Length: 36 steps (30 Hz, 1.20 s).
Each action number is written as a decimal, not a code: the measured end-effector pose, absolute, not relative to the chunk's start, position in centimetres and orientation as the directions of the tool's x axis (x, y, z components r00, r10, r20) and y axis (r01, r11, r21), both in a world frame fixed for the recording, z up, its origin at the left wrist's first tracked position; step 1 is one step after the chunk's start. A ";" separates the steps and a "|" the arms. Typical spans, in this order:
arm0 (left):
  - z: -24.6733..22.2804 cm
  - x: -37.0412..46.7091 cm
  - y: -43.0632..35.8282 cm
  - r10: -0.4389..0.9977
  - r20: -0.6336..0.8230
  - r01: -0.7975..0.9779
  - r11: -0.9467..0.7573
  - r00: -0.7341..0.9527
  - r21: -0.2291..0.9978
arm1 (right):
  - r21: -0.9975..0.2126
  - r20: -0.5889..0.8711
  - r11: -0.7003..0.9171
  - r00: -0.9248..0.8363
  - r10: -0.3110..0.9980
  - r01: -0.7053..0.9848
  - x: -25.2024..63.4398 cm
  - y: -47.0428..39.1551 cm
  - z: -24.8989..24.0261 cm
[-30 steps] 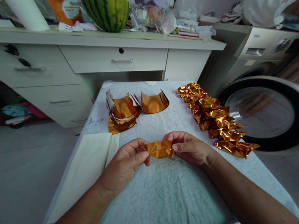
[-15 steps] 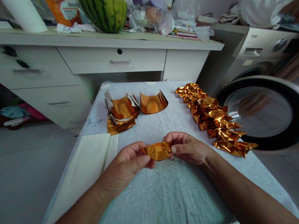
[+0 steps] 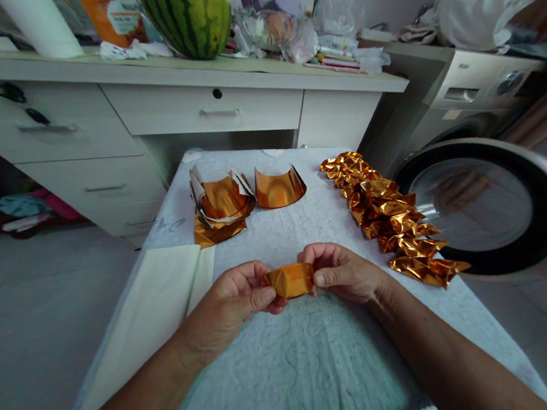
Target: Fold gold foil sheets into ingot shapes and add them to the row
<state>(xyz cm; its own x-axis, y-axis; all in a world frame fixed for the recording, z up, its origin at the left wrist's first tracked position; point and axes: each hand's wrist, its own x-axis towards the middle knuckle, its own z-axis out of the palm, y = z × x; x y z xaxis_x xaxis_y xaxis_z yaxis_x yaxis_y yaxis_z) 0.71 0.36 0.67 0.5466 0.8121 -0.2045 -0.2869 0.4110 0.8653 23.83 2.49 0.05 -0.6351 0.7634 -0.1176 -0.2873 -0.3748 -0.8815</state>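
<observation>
Over the cloth-covered desk [image 3: 239, 251], the left hand [image 3: 238, 295] and right hand [image 3: 343, 273] pinch opposite ends of a folded gold foil piece [image 3: 291, 281], both nearly closed. Pulling too hard could tear it; squeezing unevenly could crush its folds lopsided.

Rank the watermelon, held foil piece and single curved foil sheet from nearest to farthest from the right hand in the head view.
1. Held foil piece: pinched by the right hand, at its left.
2. Single curved foil sheet: on the table, ahead-left.
3. Watermelon: on the counter, farther ahead-left.
</observation>
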 end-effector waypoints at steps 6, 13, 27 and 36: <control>0.5 0.8 0.4 0.811 -0.217 -0.252 0.404 0.543 0.880 | -0.888 -0.087 -0.356 -0.653 0.753 -0.292 23.9 2.7 -0.3; 0.5 0.8 0.3 0.805 -0.204 -0.219 0.379 0.557 0.899 | -0.887 -0.071 -0.352 -0.666 0.742 -0.298 24.0 2.9 -0.6; 0.2 0.8 0.4 0.826 -0.158 -0.270 0.348 0.541 0.898 | -0.891 -0.074 -0.348 -0.661 0.747 -0.293 24.3 2.7 -0.2; 0.4 0.6 0.4 0.825 -0.165 -0.225 0.330 0.541 0.917 | -0.902 -0.075 -0.341 -0.681 0.728 -0.265 24.1 2.8 -0.3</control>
